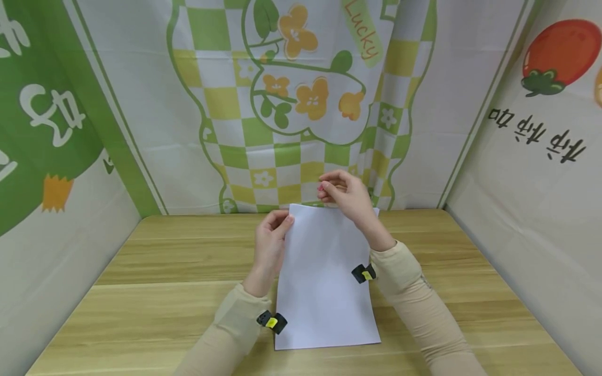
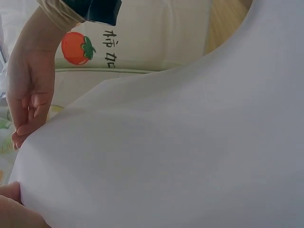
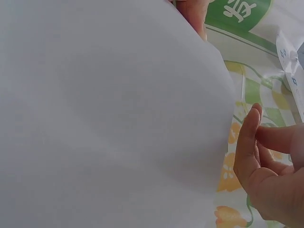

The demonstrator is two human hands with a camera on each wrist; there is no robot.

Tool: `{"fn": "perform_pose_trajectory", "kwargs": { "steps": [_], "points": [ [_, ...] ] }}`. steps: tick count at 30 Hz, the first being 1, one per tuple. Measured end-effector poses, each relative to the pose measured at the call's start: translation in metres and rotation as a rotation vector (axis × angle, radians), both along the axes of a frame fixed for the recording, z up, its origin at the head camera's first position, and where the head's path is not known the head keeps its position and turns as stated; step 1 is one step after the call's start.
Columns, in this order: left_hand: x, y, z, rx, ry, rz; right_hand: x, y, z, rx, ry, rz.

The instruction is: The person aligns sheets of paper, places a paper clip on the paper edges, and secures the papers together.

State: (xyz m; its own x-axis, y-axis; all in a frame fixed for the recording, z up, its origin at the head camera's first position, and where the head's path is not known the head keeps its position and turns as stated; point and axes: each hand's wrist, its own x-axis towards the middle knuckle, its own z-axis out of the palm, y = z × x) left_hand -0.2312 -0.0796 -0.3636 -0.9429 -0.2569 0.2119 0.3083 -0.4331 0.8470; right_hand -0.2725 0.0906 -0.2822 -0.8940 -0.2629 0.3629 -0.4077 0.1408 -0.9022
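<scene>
A blank white sheet of paper [image 1: 329,282] stands tilted up from the table and fills much of both wrist views. My left hand [image 1: 271,243] pinches its upper left edge between thumb and fingers. Above the sheet's top edge is my right hand [image 1: 345,196], thumb and index fingertip brought together. At those fingertips shows a small pinkish-red thing [image 1: 321,187], too small to make out its kind. In the right wrist view the right hand [image 3: 273,171] is beside the paper's edge, and the little thing is hidden there.
The wooden table [image 1: 164,292] lies under the paper. Behind it hangs a checkered, flowered curtain [image 1: 226,104], with printed cloth walls [image 1: 508,172] on both sides. Each wrist wears a pale cuff, with a black and yellow piece [image 1: 271,322] by it.
</scene>
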Motion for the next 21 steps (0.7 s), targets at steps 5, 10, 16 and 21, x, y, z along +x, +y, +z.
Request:
{"fn": "perform_pose_trajectory", "kwargs": {
  "steps": [5,10,16,21],
  "points": [
    [-0.0001,-0.0002,0.0,-0.006,0.003,0.001,0.0011,0.0006,0.0015,-0.005,-0.007,0.013],
    [0.0006,0.0,0.0006,-0.005,0.004,0.0,0.0006,0.0002,0.0016,-0.027,-0.077,0.082],
    [0.0026,0.0005,0.0022,-0.008,0.003,-0.007,0.0005,-0.001,0.0008,-0.045,-0.11,0.121],
    [0.0029,0.0003,0.0026,-0.013,-0.001,-0.007,0.0014,-0.0012,0.0004,-0.044,-0.112,0.113]
  ]
}}
